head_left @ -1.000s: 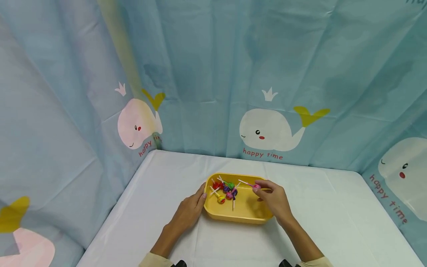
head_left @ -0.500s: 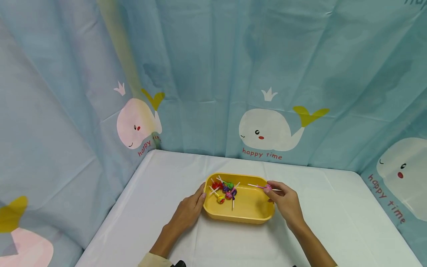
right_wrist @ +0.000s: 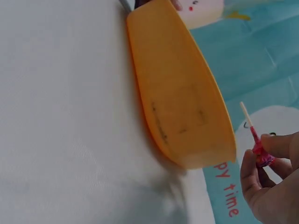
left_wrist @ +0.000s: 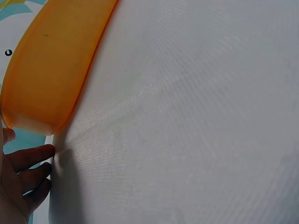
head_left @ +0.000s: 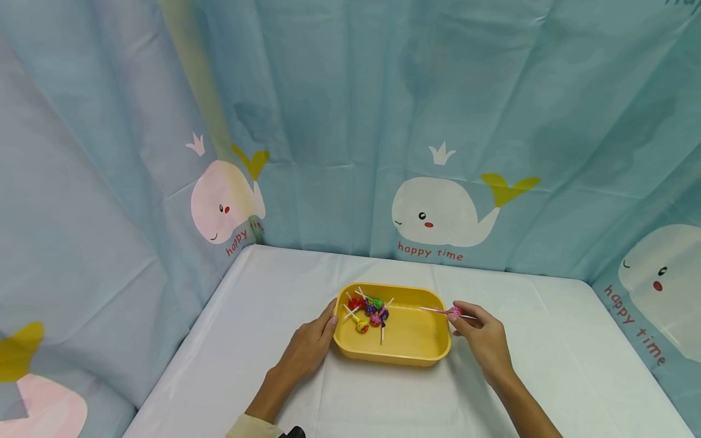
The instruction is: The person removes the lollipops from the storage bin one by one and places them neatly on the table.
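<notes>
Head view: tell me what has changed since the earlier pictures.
The right hand has moved to the right, carrying the pink lollipop from over the tray to its right end; the stick still points left, over the tray. Nothing was newly taken hold of or let go. The left hand stays against the tray's left end, and the other lollipops lie as before.

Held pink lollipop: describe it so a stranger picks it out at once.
On the white table sits a yellow tray. By its right end, the person's right hand pinches the pink lollipop, its pale stick pointing left. The other lollipops lie together in the tray's left part; only this one is held.
</notes>
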Demonstrator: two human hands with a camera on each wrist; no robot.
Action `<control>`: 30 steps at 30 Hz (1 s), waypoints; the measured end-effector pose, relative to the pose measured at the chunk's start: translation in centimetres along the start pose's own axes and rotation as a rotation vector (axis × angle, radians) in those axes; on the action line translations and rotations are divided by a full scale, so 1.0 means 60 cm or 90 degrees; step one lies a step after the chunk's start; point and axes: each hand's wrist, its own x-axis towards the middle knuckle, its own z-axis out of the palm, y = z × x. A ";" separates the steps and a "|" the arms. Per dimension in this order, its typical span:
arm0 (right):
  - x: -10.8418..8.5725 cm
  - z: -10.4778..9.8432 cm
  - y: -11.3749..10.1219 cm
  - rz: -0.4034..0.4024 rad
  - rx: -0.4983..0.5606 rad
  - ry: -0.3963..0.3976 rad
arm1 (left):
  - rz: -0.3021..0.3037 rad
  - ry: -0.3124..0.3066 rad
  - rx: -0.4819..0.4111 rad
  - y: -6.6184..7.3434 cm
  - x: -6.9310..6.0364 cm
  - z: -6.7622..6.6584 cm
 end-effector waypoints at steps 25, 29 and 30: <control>0.005 -0.071 0.060 0.032 -0.018 0.058 | -0.017 -0.008 0.002 0.000 0.001 0.000; 0.006 -0.082 0.067 0.027 -0.015 0.056 | -0.018 -0.011 0.003 0.000 0.001 -0.001; 0.007 -0.084 0.069 0.028 -0.015 0.056 | -0.021 -0.011 0.001 0.000 0.001 -0.001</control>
